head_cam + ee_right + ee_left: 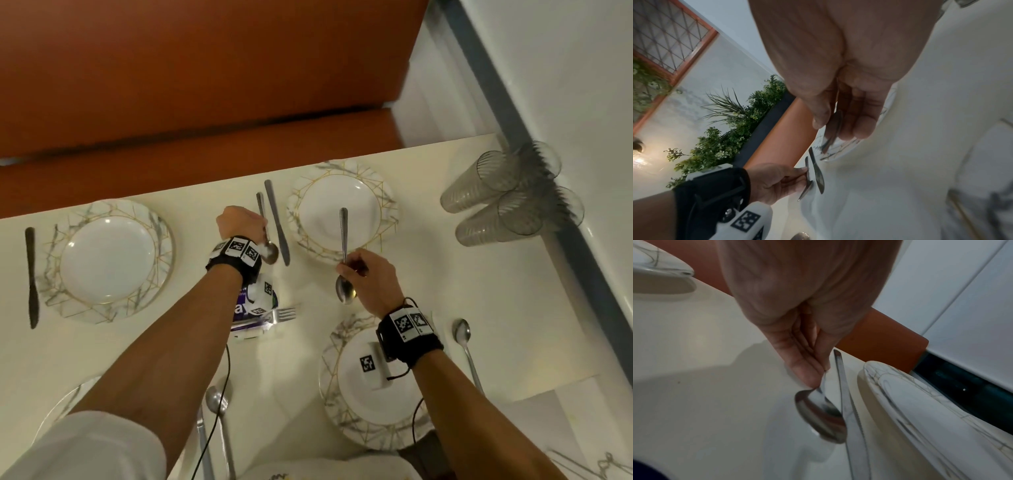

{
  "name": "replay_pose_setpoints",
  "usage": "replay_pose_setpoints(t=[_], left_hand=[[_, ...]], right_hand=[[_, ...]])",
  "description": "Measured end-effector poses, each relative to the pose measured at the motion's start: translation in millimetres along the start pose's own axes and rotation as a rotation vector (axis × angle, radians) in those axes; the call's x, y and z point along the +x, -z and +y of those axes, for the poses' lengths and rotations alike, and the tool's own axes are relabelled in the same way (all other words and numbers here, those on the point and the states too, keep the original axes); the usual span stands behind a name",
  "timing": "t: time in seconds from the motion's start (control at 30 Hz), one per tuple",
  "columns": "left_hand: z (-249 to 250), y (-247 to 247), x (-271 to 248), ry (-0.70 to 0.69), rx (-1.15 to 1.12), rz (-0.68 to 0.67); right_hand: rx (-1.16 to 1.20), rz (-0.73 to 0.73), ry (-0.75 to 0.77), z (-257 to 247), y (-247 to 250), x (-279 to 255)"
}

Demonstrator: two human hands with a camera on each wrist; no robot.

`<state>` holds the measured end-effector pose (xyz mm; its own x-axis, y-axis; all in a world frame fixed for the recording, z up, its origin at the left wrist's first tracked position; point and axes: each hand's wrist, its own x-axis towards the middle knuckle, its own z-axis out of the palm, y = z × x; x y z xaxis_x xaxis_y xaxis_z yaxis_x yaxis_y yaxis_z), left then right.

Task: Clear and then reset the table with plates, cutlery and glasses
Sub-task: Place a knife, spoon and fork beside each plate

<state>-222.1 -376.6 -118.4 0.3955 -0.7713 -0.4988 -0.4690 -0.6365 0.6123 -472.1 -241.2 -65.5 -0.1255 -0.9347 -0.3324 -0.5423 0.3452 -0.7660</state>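
Cutlery step in hand — left hand pinches a spoon beside the knife, right hand pinches a second spoon at the far plate's six o'clock rim — next, judged, each wants carrying clear or laying parallel.

Four marbled plates on the surface: far-left plate, far-right plate, near-right plate, and near-left plate, half hidden by an arm.

Four spoons: left-hand spoon, right-hand spoon, right-edge spoon, near-edge spoon.

Two knives for certain: dark knife by the left edge, steel knife toward the far edge. One more long utensil at the near edge, kind unclear.

One fork.

Four clear glasses, clustered at the far right corner.

One purple-lettered packet.

Two hands: left hand, right hand, one spoon pinched in each.
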Motion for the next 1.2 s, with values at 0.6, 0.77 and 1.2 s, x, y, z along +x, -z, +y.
replay_pose_setpoints(t=[0.6,0.77,1.2], left_hand=[[-24.9,11.9,-27.9,-0.473,0.630,0.058],[-23.5,14.0,-25.2,-0.484,0.639,0.065],[-25.8,13.9,-28.0,-0.481,0.629,0.055]], right_hand=[[0.010,0.013,0.004,0.9,-2.4,-14.4],[-0.015,0.014,0.000,4.6,-4.0,-13.4],[0.010,0.000,-0.005,-0.7,-3.4,-12.3]])
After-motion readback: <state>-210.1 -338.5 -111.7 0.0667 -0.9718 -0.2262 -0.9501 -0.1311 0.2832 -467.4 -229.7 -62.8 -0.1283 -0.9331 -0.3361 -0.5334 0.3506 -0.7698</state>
